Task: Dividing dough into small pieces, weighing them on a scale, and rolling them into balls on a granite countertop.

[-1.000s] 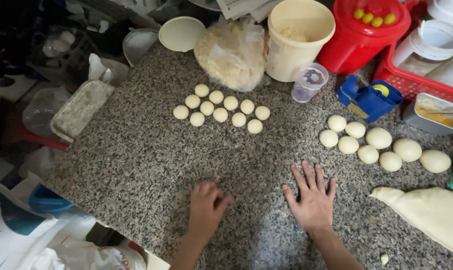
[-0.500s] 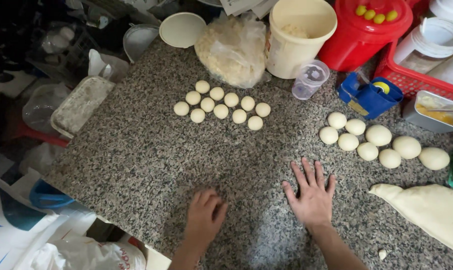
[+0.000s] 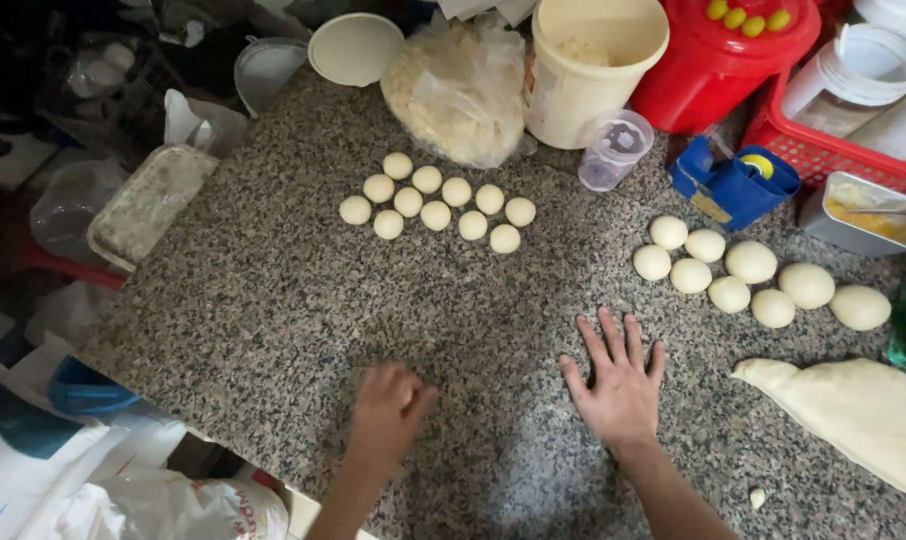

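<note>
My right hand (image 3: 618,385) lies flat on the speckled granite counter (image 3: 263,300) with fingers spread, holding nothing. My left hand (image 3: 388,410) hovers or rests palm-down near the counter's front edge, blurred, fingers curled; what is under it cannot be seen. Two rows of small dough balls (image 3: 435,205) sit in the middle of the counter. A second group of larger dough balls (image 3: 748,275) lies to the right, beyond my right hand. A big piece of dough (image 3: 858,415) stretches along the right edge.
At the back stand a plastic bag of flour (image 3: 458,85), a cream bucket (image 3: 588,65), a red lidded container (image 3: 723,50), a small clear cup (image 3: 613,150), a blue tool (image 3: 738,180) and a red basket (image 3: 833,150). A dusty tray (image 3: 148,200) sits left.
My left hand has slid along the counter near the front edge and is now blurred. My right hand stays flat in the same spot. The dough balls have not moved.
</note>
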